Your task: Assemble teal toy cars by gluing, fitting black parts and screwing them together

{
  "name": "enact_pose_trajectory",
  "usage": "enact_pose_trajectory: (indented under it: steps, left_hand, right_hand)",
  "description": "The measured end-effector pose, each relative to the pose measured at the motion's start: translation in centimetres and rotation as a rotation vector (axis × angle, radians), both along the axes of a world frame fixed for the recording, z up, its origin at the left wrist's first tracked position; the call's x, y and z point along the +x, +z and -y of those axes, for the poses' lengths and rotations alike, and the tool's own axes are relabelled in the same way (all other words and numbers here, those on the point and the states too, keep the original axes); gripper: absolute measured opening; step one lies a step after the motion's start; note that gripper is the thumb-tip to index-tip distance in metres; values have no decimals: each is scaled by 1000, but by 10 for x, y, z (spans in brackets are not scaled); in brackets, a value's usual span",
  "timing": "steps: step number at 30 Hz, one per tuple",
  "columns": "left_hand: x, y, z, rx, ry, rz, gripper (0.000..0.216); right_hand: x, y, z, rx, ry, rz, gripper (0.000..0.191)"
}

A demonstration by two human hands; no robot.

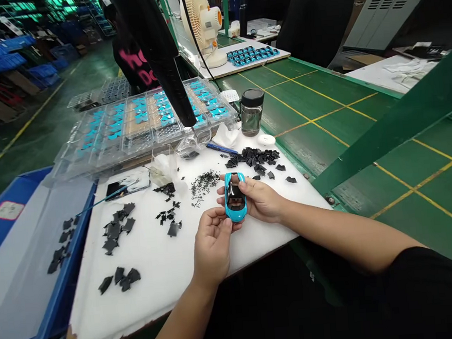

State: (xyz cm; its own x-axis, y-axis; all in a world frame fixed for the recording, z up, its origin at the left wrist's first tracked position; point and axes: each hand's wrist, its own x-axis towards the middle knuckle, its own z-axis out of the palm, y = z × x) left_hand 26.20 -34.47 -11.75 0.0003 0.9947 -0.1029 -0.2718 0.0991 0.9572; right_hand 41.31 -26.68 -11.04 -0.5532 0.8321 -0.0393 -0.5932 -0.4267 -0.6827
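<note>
A blue toy car body (235,197) with a dark roof is held upright, above the near edge of the white work board (156,277). My left hand (213,240) pinches its lower end between thumb and fingers. Along its right side and upper part, my right hand (261,198) grips it, thumb on the front. Just beyond lie a scatter of tiny black pieces (204,185) and a heap of black plastic parts (254,158). More dark parts (117,228) lie in loose groups on the left of the board.
Clear trays of blue parts (141,116) stand at the back, under a black hanging tube (168,65). A dark-lidded jar (252,113) stands behind the heap. At left is a blue bin (38,311); at right, a green post (392,116). Another person (133,57) is behind the trays.
</note>
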Motion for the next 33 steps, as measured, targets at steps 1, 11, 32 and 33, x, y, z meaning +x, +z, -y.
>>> enact_pose_trajectory:
  steps: [1, 11, 32, 33]
  left_hand:
    - [0, -2, 0, 1, 2, 3, 27]
    - [-1, -8, 2, 20, 23, 15, 28]
    - [-1, -12, -3, -76, 102, -21, 33]
    - [-2, -13, -3, -68, 98, -20, 32]
  right_hand:
    - [0, -1, -1, -6, 2, 4, 47]
    - [-3, -2, 0, -29, 10, 40, 39]
    - [-7, -5, 4, 0, 37, 78, 41]
    - [-6, -5, 4, -6, 40, 77, 40]
